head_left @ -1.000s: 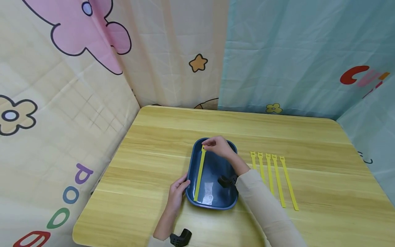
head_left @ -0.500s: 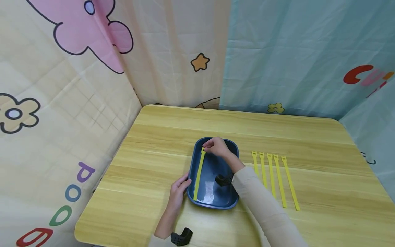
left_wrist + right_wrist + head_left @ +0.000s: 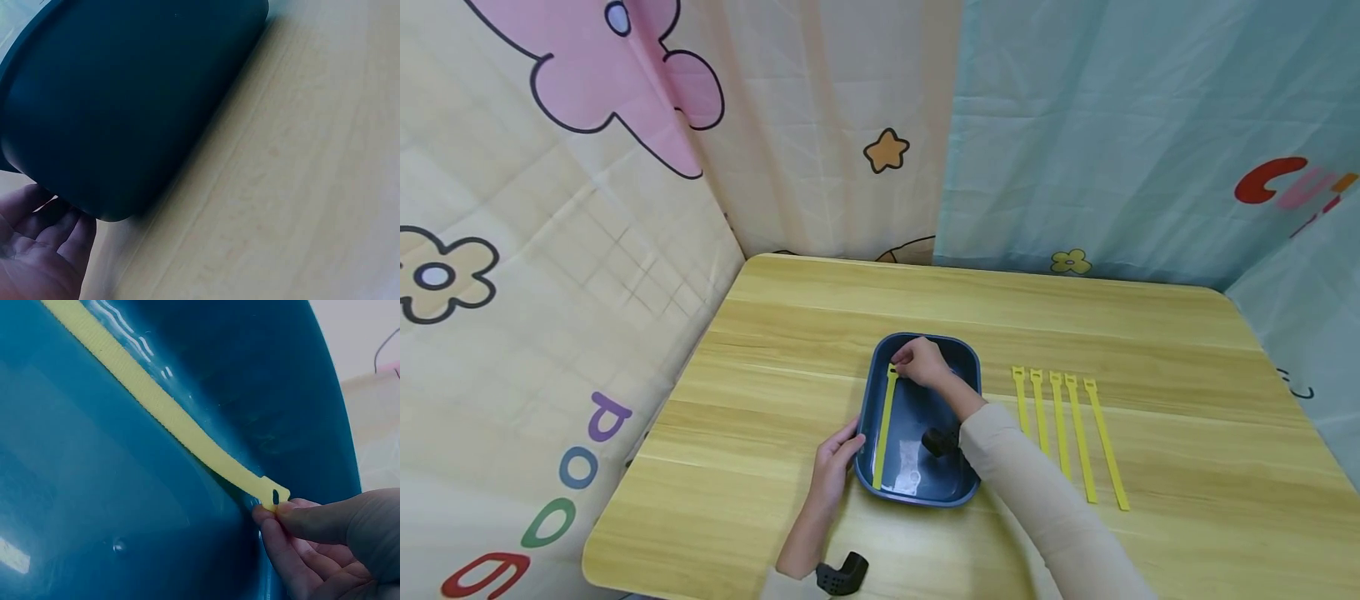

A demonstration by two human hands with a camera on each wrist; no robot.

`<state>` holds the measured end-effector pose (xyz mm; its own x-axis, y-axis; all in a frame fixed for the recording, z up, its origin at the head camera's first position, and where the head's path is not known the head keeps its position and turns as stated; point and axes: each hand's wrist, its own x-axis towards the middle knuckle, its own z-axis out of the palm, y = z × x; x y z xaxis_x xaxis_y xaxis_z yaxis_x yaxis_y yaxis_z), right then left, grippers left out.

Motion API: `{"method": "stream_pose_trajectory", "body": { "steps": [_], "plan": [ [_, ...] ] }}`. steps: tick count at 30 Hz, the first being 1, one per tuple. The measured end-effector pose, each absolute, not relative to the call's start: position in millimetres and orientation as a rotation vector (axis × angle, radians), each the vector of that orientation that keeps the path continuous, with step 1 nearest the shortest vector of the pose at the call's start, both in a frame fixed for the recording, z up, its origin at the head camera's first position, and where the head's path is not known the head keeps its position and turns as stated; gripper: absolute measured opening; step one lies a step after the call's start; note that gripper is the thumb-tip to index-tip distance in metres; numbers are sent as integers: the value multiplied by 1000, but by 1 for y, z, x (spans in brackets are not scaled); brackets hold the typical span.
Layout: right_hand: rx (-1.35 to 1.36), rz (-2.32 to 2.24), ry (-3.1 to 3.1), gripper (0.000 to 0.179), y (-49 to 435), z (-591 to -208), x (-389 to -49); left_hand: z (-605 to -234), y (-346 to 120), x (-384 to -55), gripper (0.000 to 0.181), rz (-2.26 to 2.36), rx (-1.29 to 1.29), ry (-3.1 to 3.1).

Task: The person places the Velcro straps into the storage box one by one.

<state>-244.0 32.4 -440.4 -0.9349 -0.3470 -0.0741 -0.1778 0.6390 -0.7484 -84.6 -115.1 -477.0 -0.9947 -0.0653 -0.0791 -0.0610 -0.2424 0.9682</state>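
Observation:
A blue plastic tray [image 3: 916, 417] stands on the wooden table. One yellow cable strap [image 3: 885, 429] lies lengthwise along its left side. My right hand [image 3: 923, 363] pinches the strap's slotted head between thumb and fingertip near the tray's far end. In the right wrist view, that strap [image 3: 150, 394] bends up slightly from the tray floor toward the pinching fingers [image 3: 312, 519]. My left hand [image 3: 831, 468] holds the tray's left wall, thumb at the rim. From the left wrist, the fingers [image 3: 69, 234] touch the tray's outer side [image 3: 125, 112]; the thumb's contact is hidden there.
Several more yellow straps [image 3: 1105, 442] lie side by side on the table [image 3: 1210, 400], right of the tray; my right sleeve [image 3: 1037, 483] covers part of some. Printed curtains [image 3: 820, 125] stand behind and left of the table.
My right hand has lowered slightly toward the tray floor and the near end, the strap's head coming down with it. The left hand keeps its place on the tray.

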Motion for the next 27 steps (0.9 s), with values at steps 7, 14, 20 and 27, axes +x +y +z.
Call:
{"method": "stream_pose_trajectory", "body": {
  "steps": [7,14,20,27],
  "plan": [
    [-406,-1152,2659,11,30,-442,-244,-475,-116,-84,47,-2483,150,-1925],
    [-367,-1101,2679,11,30,-441,-244,-474,-116,-84,46,-2490,151,-1925],
    [-373,-1049,2738,12,29,-439,-243,-473,-116,-84,45,-2498,146,-1927],
    [-367,-1053,2759,11,29,-438,-243,-477,-116,-84,47,-2459,112,-1939]
  ]
}}
